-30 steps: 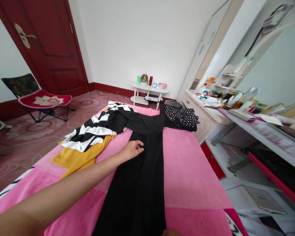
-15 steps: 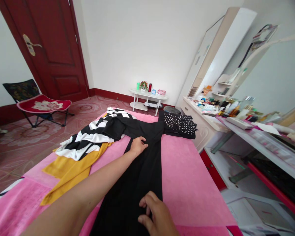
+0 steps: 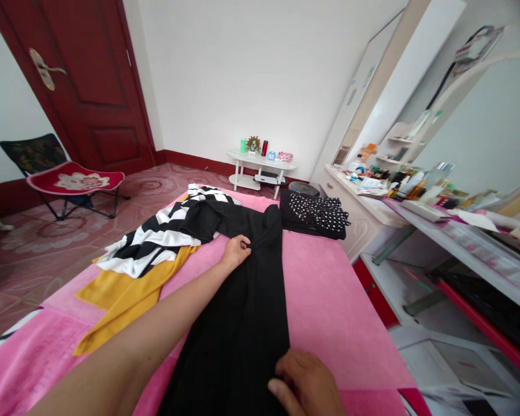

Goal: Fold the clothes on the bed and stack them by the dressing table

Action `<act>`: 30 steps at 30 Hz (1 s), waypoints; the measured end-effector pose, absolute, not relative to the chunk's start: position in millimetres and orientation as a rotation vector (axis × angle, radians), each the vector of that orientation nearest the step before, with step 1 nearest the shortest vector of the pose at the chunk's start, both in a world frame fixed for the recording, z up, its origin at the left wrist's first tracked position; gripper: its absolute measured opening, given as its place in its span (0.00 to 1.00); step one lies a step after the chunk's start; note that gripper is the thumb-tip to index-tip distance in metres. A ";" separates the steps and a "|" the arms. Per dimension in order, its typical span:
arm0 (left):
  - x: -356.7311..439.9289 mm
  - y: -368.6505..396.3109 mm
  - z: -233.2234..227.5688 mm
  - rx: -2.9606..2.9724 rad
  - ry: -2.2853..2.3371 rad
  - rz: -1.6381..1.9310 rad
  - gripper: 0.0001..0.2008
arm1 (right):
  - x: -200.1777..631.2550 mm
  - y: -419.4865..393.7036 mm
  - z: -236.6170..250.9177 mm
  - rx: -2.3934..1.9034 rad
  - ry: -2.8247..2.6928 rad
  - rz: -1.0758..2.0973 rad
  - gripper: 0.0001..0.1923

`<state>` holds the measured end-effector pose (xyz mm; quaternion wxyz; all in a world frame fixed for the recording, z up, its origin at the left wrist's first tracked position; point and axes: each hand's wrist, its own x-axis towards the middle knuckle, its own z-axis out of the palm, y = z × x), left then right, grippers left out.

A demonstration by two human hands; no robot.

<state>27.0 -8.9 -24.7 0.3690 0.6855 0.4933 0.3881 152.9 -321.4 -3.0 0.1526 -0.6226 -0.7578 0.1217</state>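
A long black garment (image 3: 242, 323) lies lengthwise on the pink bed cover, with one narrow part reaching out to the left at its far end. My left hand (image 3: 237, 251) is closed on the cloth at the garment's left side, near the far end. Closer to me, my right hand (image 3: 308, 381) has its fingers curled at the right edge of the same garment, thumb on the black cloth. Left of it lie a black-and-white striped garment (image 3: 130, 254) and a mustard-yellow one (image 3: 125, 306), partly overlapped by the black cloth.
Folded black clothes with a white-dotted piece (image 3: 318, 214) lie at the bed's far right corner. The pink cover (image 3: 325, 294) spreads beneath. A crowded dressing table (image 3: 372, 196) stands on the right, a low white table (image 3: 260, 162) beyond, a folding chair (image 3: 75, 179) to the left.
My left hand has drawn slightly left and closed on the cloth, and the garment's far end has bunched up. My right hand has moved right to the garment's edge.
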 end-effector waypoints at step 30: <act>25.9 -27.7 -41.7 1.760 1.086 1.237 0.11 | 118.7 -200.4 28.9 -2.134 -2.188 0.194 0.21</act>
